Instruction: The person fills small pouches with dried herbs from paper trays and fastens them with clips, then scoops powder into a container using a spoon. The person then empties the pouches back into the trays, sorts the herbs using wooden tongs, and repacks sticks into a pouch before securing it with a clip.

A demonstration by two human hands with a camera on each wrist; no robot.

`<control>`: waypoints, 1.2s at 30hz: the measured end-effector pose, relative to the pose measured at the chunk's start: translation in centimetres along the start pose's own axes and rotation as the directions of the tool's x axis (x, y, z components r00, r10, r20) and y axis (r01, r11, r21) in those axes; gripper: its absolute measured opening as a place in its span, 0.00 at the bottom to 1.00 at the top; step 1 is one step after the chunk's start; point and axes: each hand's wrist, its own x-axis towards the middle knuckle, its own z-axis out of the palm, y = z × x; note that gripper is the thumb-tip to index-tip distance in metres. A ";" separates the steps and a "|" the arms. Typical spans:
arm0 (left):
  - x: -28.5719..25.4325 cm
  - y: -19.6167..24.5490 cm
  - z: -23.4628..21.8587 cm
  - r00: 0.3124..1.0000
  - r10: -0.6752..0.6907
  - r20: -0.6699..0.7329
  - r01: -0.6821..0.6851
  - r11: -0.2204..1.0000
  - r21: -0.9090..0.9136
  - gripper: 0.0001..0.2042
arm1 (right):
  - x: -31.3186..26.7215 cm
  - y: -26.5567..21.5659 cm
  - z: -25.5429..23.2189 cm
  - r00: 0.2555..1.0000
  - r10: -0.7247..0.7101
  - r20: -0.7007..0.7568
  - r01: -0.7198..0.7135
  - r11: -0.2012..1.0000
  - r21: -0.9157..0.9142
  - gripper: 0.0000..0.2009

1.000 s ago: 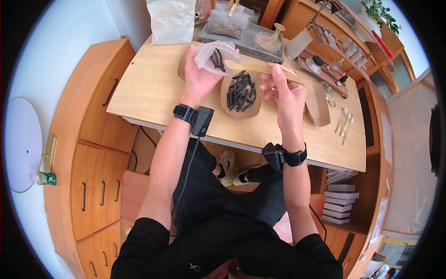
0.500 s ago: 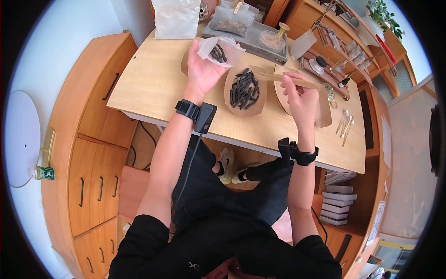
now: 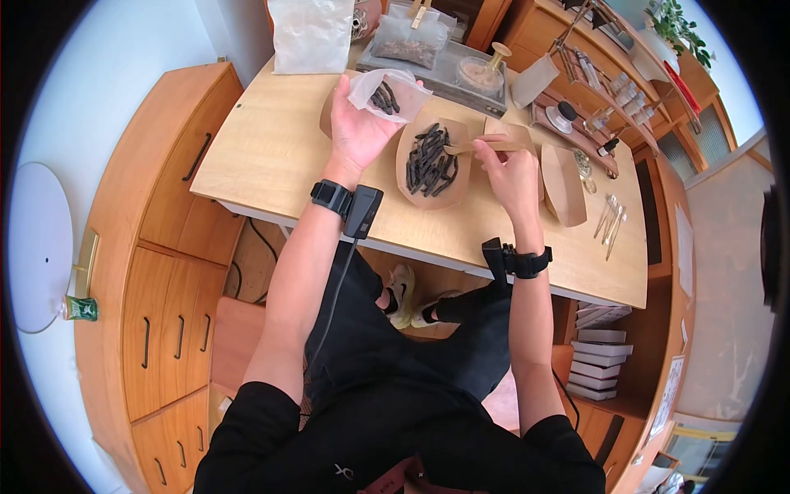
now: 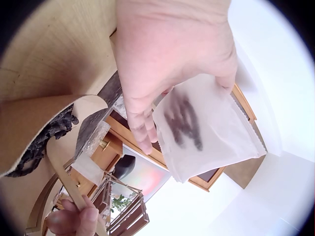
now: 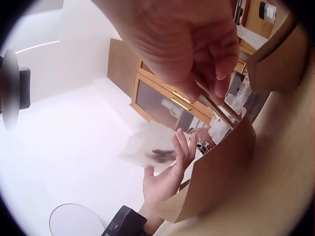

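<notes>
My left hand [image 3: 355,140] holds up a translucent paper bag [image 4: 219,130] by its sides, thumb on one side and fingers on the other. Several dark, twig-like dried pieces [image 3: 384,97] lie inside the bag. Just right of it on the table stands a brown paper tray [image 3: 443,199] heaped with similar dark pieces [image 3: 429,160]. Between thumb and fingers, my right hand [image 3: 514,177] pinches wooden tongs [image 4: 66,179]. Their tips reach over the tray's right side to the edge of the heap; both prongs show in the right wrist view.
More paper trays stand right of my right hand [image 3: 564,188] and partly behind each hand. Along the back are a white pouch [image 3: 310,37], a grey tray [image 3: 492,100] and a clipped bag [image 3: 409,45]. Small metal tools [image 3: 610,221] lie at the right, near a bottle rack [image 3: 592,70].
My right hand has swung right, then back left and down, bringing the tongs' tips to the heap in the tray. The left hand keeps holding the bag, nearly still.
</notes>
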 end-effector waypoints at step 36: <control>-0.2 -0.3 0.7 0.999 0.027 -0.044 -0.024 0.997 0.069 0.39 | 8.7 -3.0 1.4 0.981 -0.091 0.170 0.122 0.975 -0.184 0.21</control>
